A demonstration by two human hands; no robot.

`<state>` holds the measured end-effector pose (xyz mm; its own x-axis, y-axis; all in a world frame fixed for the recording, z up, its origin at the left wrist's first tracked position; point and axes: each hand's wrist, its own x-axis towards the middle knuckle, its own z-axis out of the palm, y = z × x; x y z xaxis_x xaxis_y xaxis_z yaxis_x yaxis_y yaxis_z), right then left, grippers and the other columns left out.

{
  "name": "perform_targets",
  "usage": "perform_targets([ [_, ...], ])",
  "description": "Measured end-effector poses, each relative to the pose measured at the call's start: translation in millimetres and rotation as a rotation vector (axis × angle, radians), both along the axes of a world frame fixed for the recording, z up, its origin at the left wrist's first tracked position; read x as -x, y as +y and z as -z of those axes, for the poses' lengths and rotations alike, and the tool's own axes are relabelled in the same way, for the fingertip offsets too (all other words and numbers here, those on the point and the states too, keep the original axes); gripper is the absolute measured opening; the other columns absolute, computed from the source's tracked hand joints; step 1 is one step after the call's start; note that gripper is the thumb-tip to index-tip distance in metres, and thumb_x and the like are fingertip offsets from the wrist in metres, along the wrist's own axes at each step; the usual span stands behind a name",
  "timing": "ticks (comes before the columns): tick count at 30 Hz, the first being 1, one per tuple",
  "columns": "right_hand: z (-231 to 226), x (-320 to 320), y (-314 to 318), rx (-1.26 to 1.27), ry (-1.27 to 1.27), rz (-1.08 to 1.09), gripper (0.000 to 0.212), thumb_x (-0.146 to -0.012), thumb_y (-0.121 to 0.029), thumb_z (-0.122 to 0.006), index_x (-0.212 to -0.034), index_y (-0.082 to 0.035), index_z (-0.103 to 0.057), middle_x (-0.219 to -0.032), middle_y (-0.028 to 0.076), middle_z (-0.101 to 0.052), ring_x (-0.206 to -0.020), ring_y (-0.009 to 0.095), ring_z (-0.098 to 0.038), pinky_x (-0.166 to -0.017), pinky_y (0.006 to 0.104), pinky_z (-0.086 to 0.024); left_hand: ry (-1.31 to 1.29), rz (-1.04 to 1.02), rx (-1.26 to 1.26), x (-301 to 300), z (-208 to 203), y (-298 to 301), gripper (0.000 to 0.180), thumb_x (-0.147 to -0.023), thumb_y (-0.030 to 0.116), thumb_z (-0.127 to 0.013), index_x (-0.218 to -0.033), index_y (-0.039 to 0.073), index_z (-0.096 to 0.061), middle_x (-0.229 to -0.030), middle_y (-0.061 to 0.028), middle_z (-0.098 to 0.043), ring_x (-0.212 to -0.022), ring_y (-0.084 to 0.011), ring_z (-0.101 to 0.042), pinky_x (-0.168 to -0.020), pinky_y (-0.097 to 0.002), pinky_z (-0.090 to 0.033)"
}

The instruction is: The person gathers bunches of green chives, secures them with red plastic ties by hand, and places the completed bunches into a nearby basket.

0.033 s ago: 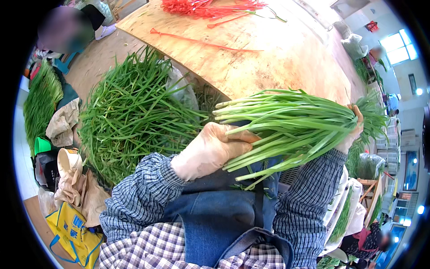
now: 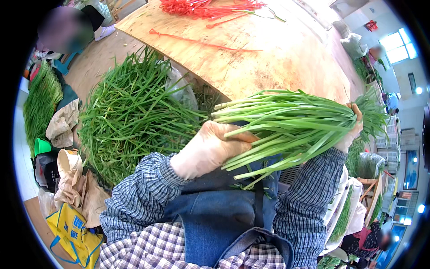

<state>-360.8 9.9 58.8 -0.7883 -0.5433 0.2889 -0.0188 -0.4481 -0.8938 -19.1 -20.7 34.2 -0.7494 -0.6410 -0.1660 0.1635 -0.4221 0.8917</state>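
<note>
A bunch of green garlic chives lies across the space before my chest, pale stem ends to the left and leaf tips to the right. My right hand is wrapped round the leafy end, its fingers partly behind the leaves. At the stem end, my left hand closes on some lower stems between thumb and fingers; part of those fingers is hidden behind them. Both hands wear thin pale gloves. A large loose heap of chives sits to the left of the bunch.
A wooden table stands ahead, bearing red ties and a single red tie. At left are a yellow bag, a cream tub and more greens. Another person is at the upper left.
</note>
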Motion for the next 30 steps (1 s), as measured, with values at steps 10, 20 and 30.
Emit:
perform_targets([
  [10, -29, -26, -43, -0.318, 0.099, 0.022, 0.025, -0.086, -0.011, -0.038, -0.095, 0.006, -0.054, -0.081, 0.013, -0.059, -0.063, 0.019, -0.057, -0.058, 0.028, -0.05, -0.119, -0.057, 0.112, 0, -10, -21, 0.019, -0.077, 0.014, -0.064, -0.087, -0.002, -0.062, -0.079, -0.0029, -0.062, -0.07, -0.0083, -0.056, -0.065, -0.0225, -0.046],
  [20, -18, -8, -117, -0.312, -0.355, 0.168, 0.02, -0.064, 0.0, -0.068, -0.078, 0.008, -0.058, -0.073, 0.013, -0.061, -0.053, 0.024, -0.058, -0.049, 0.038, -0.051, -0.271, -0.094, 0.049, -29, 5, -41, 0.026, -0.081, 0.018, -0.055, -0.089, -0.007, -0.059, -0.063, -0.0041, -0.055, -0.047, -0.0092, -0.05, -0.047, -0.0235, -0.045],
  [30, 9, 36, -153, -0.652, 0.059, 0.205, 0.025, -0.076, -0.005, -0.061, -0.1, 0.001, -0.063, -0.097, 0.011, -0.065, -0.088, 0.014, -0.06, -0.075, 0.0238, -0.048, -1.442, -0.613, 1.093, -227, 31, -25, 0.019, -0.075, -0.001, -0.055, -0.091, 0.003, -0.063, -0.086, -0.0081, -0.057, -0.082, -0.019, -0.054, -0.075, -0.0304, -0.043],
])
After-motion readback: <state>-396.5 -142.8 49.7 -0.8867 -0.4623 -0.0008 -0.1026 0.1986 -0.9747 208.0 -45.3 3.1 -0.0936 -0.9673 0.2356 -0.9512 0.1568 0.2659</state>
